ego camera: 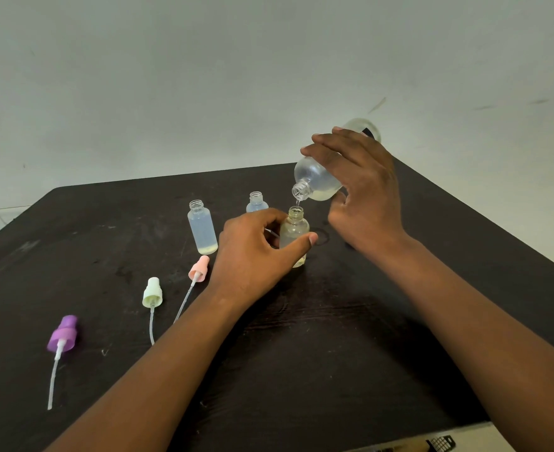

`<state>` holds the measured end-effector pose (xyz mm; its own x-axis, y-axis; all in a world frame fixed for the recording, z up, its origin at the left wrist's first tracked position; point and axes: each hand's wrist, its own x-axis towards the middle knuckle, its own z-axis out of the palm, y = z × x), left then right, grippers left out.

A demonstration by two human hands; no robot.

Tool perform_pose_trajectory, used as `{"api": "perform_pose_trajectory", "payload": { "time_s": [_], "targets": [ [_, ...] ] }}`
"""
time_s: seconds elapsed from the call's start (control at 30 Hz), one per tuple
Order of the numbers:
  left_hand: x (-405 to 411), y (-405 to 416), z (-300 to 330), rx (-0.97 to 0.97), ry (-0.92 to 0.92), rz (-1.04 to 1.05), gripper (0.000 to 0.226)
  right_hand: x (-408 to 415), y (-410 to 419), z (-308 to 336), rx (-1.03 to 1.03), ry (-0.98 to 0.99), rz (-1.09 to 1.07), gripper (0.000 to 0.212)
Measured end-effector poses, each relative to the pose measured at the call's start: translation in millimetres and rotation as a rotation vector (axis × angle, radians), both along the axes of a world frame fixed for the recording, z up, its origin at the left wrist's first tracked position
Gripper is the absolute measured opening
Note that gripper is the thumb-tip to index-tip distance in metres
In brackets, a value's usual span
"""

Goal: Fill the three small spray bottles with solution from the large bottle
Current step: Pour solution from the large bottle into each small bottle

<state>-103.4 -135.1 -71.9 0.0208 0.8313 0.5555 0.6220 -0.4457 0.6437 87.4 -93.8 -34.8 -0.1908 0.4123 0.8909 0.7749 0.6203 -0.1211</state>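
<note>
My right hand (360,190) grips the large clear bottle (315,177), tilted with its open mouth down. A thin stream of solution falls from it into a small yellowish bottle (294,230) standing on the dark table (334,337). My left hand (256,252) holds that small bottle between thumb and fingers. A second small bottle (202,228), uncapped and upright, stands to the left with liquid in it. A third small bottle (256,202) stands behind my left hand, partly hidden.
Three spray caps with dip tubes lie on the table at the left: a pink one (199,269), a pale green one (152,293) and a purple one (62,334). A pale wall rises behind the table's far edge.
</note>
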Motion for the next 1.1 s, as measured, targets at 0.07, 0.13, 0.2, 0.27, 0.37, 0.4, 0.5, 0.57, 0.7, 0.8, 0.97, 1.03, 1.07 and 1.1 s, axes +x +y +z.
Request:
{"api": "perform_pose_trajectory", "payload": {
  "time_s": [0.07,0.13,0.2,0.27,0.37,0.4,0.5,0.57,0.7,0.8,0.97,1.03,1.07,1.1],
  "targets": [
    [-0.1,-0.4,0.0,0.001,0.007,0.004,0.051,-1.0,0.0,-1.0,-0.001,-0.005,0.003,0.072],
    [-0.4,-0.7,-0.3,0.002,0.008,0.004,0.049,-1.2,0.0,-1.3,0.000,-0.002,0.006,0.072],
    [-0.6,-0.8,-0.5,0.003,0.008,0.002,0.048,-0.6,0.2,-0.8,0.000,0.007,0.009,0.072],
    [-0.5,-0.8,-0.3,0.003,0.006,0.000,0.047,0.2,-0.1,-0.3,-0.004,0.006,0.009,0.073],
    [-0.3,-0.8,-0.4,0.003,0.004,-0.001,0.046,0.3,-0.5,-0.3,-0.006,-0.003,0.009,0.073],
    [-0.2,-0.9,-0.4,0.005,0.003,-0.002,0.046,0.4,-0.4,-0.1,-0.005,-0.004,0.010,0.073],
    [-0.3,-0.8,-0.1,0.003,-0.006,-0.003,0.048,0.3,0.3,0.3,-0.003,-0.002,0.012,0.073],
    [-0.3,-0.7,-0.3,-0.001,-0.012,-0.003,0.048,0.1,0.6,0.0,-0.004,0.000,0.012,0.072],
    [-0.1,-0.5,-0.3,-0.009,-0.019,-0.002,0.046,0.0,1.0,-0.1,0.004,0.006,0.015,0.072],
    [0.1,-0.9,0.4,-0.007,-0.010,-0.003,0.049,-0.1,1.1,0.1,0.011,0.003,0.017,0.071],
    [0.2,-1.1,0.5,-0.009,-0.010,-0.003,0.048,0.8,0.6,0.7,0.015,-0.003,0.016,0.071],
    [0.5,-1.1,0.9,-0.013,-0.009,-0.003,0.049,0.7,0.1,1.1,0.017,-0.002,0.015,0.071],
    [0.5,-1.2,1.0,-0.016,-0.010,-0.004,0.049,0.4,-0.3,1.1,0.017,-0.004,0.014,0.071],
    [0.5,-1.4,0.9,-0.016,-0.012,-0.006,0.049,0.2,-0.7,1.0,0.017,-0.007,0.013,0.071]
  ]
}}
